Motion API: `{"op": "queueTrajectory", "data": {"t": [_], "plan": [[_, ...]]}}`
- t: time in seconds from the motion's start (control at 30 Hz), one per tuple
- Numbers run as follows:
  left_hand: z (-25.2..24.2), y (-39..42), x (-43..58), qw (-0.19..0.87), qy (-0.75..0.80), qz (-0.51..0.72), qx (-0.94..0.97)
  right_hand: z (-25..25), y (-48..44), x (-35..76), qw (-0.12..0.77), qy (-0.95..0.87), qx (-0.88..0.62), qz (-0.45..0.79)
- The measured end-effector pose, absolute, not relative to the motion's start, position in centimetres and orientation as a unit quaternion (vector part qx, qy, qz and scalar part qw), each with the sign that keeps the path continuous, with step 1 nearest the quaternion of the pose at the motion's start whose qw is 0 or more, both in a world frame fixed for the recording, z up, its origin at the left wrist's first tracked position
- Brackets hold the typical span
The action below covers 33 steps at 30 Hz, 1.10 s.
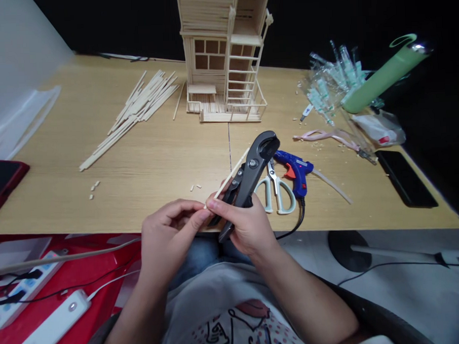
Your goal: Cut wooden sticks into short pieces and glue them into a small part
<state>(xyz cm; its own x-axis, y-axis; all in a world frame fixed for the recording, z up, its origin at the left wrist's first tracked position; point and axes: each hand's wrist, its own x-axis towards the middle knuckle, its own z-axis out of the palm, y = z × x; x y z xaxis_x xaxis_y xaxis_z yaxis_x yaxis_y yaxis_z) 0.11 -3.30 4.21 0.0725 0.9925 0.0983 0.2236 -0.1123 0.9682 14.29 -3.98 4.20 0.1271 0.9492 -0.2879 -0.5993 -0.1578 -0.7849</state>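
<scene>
Head view: left hand point(171, 233) pinches a thin stick point(232, 172) near its lower end, right hand point(250, 222) fingers curled round the cutter point(249, 184) alongside; likely positioning the stick, next needing a steady pinch

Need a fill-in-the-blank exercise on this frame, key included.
1. The dark cutter is gripped by the ____ hand.
2. The glue gun has a ____ body.
3. Loose sticks lie to the ____ of the house model, as pictured.
4. The left hand pinches the thin stick near its ____ (upper/lower) end.

right; blue; left; lower
</scene>
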Motion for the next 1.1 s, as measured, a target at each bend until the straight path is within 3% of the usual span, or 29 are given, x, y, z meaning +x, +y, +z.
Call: {"op": "queueTrajectory", "data": {"t": [0.2,0.37,0.5,0.7,1.1], "plan": [[3.9,-3.5,0.1,0.419,0.515,0.453,0.595,3.7,-4.1,14.0,0.618,-0.237,-0.452,0.599],[3.6,-3.7,-0.4,0.353,0.544,0.463,0.605,3.9,-4.7,15.1,0.593,-0.313,-0.449,0.591],[3.3,-3.3,-1.5,0.305,0.575,0.494,0.576,3.9,-6.9,16.4,0.532,-0.352,-0.457,0.620],[3.2,-3.2,-2.4,0.134,0.542,0.479,0.677,4.6,-9.5,17.2,0.372,-0.426,-0.506,0.651],[4.1,-3.9,-2.2,0.058,0.462,0.404,0.788,5.8,-9.1,17.6,0.288,-0.567,-0.527,0.564]]}}
